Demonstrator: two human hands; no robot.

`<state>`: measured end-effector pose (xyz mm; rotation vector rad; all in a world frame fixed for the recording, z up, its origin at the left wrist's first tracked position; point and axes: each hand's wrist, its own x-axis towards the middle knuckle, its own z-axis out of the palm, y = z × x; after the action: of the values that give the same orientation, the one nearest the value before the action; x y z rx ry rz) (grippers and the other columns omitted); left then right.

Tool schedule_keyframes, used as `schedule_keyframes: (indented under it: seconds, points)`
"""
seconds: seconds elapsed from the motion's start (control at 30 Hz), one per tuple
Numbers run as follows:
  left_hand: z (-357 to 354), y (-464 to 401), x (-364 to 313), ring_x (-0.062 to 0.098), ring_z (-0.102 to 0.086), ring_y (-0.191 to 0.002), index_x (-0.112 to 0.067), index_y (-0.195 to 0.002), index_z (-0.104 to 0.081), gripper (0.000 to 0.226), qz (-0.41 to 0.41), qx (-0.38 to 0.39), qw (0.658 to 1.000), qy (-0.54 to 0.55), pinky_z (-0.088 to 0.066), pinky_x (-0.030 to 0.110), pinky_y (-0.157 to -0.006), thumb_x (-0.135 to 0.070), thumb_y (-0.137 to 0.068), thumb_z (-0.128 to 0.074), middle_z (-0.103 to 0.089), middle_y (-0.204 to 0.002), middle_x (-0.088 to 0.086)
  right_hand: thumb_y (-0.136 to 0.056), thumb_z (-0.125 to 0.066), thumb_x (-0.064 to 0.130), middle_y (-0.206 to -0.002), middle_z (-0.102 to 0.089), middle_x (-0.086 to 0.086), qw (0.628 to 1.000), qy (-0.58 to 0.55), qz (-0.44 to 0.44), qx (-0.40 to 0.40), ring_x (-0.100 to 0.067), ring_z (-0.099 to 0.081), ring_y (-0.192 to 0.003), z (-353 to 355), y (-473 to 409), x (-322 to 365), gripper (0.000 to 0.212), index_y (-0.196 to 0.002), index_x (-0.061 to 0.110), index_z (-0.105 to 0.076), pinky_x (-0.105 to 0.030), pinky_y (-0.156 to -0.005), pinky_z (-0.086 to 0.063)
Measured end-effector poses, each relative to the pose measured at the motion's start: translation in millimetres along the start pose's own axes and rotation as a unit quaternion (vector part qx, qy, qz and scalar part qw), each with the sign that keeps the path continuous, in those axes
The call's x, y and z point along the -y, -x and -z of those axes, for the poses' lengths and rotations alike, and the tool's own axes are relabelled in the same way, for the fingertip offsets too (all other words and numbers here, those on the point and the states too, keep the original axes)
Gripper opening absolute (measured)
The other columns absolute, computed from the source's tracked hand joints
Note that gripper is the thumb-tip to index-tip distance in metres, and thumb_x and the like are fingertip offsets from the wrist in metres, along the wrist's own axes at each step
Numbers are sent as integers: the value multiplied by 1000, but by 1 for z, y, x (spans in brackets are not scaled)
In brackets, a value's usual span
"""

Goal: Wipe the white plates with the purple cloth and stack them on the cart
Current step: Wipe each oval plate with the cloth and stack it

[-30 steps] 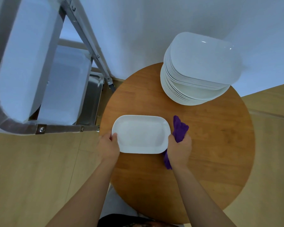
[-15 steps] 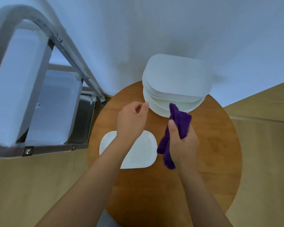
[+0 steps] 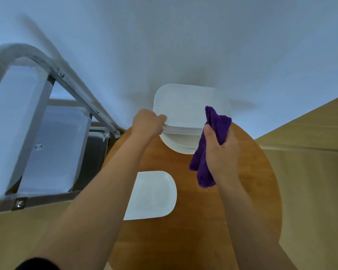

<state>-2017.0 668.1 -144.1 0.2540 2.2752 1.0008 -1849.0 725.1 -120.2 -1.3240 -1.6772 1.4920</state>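
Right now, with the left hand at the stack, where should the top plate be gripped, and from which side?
Grip the top plate at its near-left rim, coming from the left, where the left hand already grips the edge. The rim overhangs the stack there, so fingers can probably slip underneath. The right hand holds the purple cloth by the right edge, crowding that side.

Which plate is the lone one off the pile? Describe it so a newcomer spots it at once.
Start at the round wooden table beside the metal cart. At its far edge stands a stack of white plates, which the left hand holds at the rim. The single plate lies flat near the table's left edge, partly under the left forearm, alone and untouched.
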Motion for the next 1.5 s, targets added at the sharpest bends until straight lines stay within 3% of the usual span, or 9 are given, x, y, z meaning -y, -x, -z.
schedule_keyframes:
  seconds: [0.3, 0.6, 0.8, 1.0, 1.17, 1.27, 1.33, 1.43, 1.5]
  points:
    - [8, 25, 8, 5, -43, -33, -6, -76, -57, 18, 13, -5, 986, 168, -40, 15, -37, -14, -91, -50, -63, -47, -4, -93, -54, 39, -75, -63, 11, 993, -53, -90, -62, -1, -61, -63, 20, -4, -13, 14, -97, 26, -60, -13, -50, -43]
    - [19, 97, 50, 4, -53, -44, -14, -90, -62, 18, 28, 84, 977, 195, -47, 17, -44, -22, -98, -47, -62, -53, -8, -82, -65, 48, -93, -70, 10, 967, -185, -149, -93, -11, -68, -87, 42, 9, -21, 29, -103, 30, -59, -30, -72, -54]
    - [17, 136, 78, 11, -68, -83, -30, -102, -62, 17, 48, 101, 978, 176, -56, 22, -67, -37, -91, -52, -70, -96, -9, -79, -70, 9, -98, -73, 3, 949, -233, -213, -2, -21, -70, -90, 63, 32, -38, 33, -106, 26, -64, -40, -70, -57]
    - [2, 153, 69, 21, -70, -94, -32, -115, -60, 32, 191, 51, 842, 502, -58, 38, -67, -49, -94, -43, -72, -106, 3, -72, -73, 22, -98, -73, 0, 938, -212, -269, 59, -24, -70, -89, 66, 66, -51, 37, -107, 26, -63, -41, -71, -56]
    - [-1, 153, 72, 27, -63, -100, -37, -105, -56, 22, 217, -39, 845, 488, -59, 38, -59, -48, -95, -41, -66, -107, 3, -86, -55, 51, -96, -71, -2, 946, -127, -297, -24, -22, -67, -88, 72, 80, -49, 36, -110, 25, -61, -40, -77, -55]
    - [1, 151, 77, 26, -60, -99, -39, -96, -55, 18, 203, -42, 871, 446, -59, 39, -66, -50, -95, -41, -63, -106, 2, -95, -48, 42, -104, -63, -4, 969, -61, -191, -142, -21, -61, -92, 76, 79, -35, 40, -126, 17, -50, -27, -67, -47]
    - [1, 150, 78, 23, -59, -95, -40, -91, -54, 17, 201, -26, 881, 427, -58, 37, -65, -50, -94, -42, -62, -101, -1, -89, -54, 42, -107, -61, -10, 989, 38, -80, -120, -24, -61, -93, 67, 81, -25, 45, -124, 14, -46, -25, -65, -47]
    - [-2, 149, 80, 23, -60, -99, -38, -101, -56, 24, 184, 22, 895, 406, -57, 38, -73, -52, -94, -39, -64, -105, 0, -81, -51, 47, -135, -46, -11, 977, 206, 42, 28, -28, -45, -120, 37, 100, -17, 60, -133, 20, -42, -41, -96, -44]
    - [-3, 147, 80, 25, -65, -100, -27, -110, -61, 40, 171, 68, 895, 407, -56, 40, -80, -54, -94, -35, -70, -105, 5, -85, -38, 56, -140, -45, -8, 897, 373, 152, 183, -27, -41, -127, 20, 116, -21, 64, -138, 21, -46, -45, -103, -34]
